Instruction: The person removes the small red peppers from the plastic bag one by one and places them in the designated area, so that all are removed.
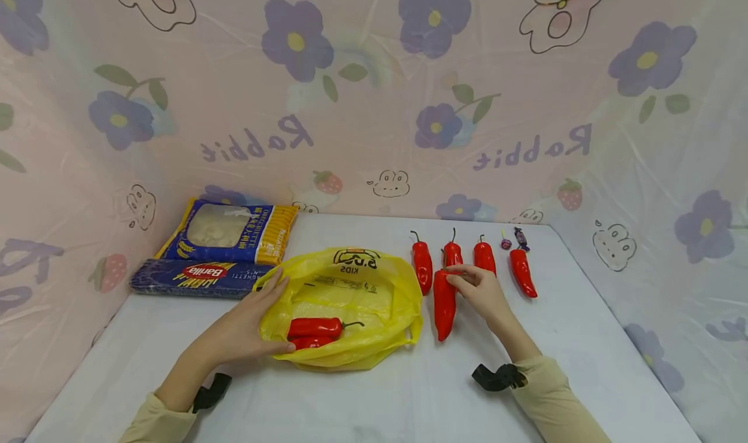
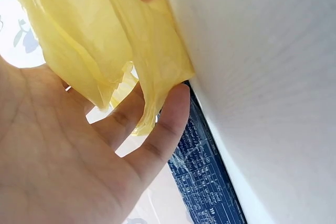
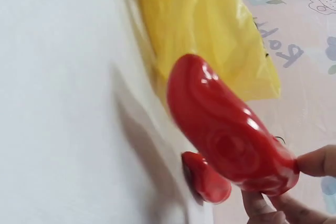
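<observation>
Fingers of the right hand (image 1: 482, 295) pinch a red pepper (image 1: 445, 308); left of them, I see the left hand (image 1: 245, 325), fingers extended, touching a yellow bag (image 1: 356, 357).

The left hand (image 1: 244, 326) spreads; the right hand (image 1: 482, 291) pinches.

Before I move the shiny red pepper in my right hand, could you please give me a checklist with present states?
1. Right hand pinches the shiny red pepper near its stem end: ok.
2. Pepper clear of the white tabletop: ok, its shadow lies apart.
3. Yellow plastic bag has its mouth open: ok.
4. Left hand touches the bag's left edge: ok.
5. Pepper is over the mouth: not ok, it is right of the bag.
6. Count of red peppers inside: cannot tell; two show, more may hide.
</observation>
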`<state>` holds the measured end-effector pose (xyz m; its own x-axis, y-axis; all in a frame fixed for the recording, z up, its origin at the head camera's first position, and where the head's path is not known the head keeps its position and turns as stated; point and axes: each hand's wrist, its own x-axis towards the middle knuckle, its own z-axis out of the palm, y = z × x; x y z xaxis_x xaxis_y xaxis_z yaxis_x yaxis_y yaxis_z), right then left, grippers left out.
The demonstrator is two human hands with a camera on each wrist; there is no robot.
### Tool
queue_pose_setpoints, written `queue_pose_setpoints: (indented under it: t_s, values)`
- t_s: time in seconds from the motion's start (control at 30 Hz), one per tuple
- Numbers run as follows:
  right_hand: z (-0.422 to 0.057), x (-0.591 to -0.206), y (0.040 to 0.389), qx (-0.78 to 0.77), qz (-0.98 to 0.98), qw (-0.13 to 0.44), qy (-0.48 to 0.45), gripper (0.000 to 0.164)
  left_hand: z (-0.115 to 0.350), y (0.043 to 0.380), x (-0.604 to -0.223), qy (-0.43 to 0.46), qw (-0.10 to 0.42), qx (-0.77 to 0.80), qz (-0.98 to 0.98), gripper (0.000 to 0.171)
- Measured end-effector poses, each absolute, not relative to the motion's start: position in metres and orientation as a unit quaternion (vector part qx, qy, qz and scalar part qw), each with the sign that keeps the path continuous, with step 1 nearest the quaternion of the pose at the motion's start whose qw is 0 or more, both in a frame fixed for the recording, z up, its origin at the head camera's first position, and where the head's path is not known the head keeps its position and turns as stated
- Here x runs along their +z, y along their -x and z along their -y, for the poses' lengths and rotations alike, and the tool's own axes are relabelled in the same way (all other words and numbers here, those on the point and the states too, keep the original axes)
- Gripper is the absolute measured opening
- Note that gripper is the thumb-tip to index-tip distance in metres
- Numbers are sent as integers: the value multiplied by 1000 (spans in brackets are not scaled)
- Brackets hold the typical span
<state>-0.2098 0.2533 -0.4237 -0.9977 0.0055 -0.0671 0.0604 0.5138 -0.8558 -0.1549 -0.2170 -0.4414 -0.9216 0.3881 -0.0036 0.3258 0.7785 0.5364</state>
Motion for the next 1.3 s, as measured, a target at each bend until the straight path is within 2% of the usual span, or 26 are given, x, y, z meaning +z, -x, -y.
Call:
queue_pose_setpoints:
  t_s: [0.3, 0.57, 1.03, 1.3]
  values:
    - [-250, -436, 197, -471, -880, 45, -47, 38, 216, 154, -439, -189, 60, 275, -941, 124]
    - [-249, -444, 191, -452, -888, 65, -55, 45, 216, 154, -439, -189, 59, 275, -941, 125]
    - [-250, -448, 186, -434, -896, 61, -75, 44, 216, 153, -438, -193, 60, 277, -940, 124]
    - [-249, -449, 184, -445, -892, 50, -53, 46, 216, 153, -438, -192, 60, 274, -940, 125]
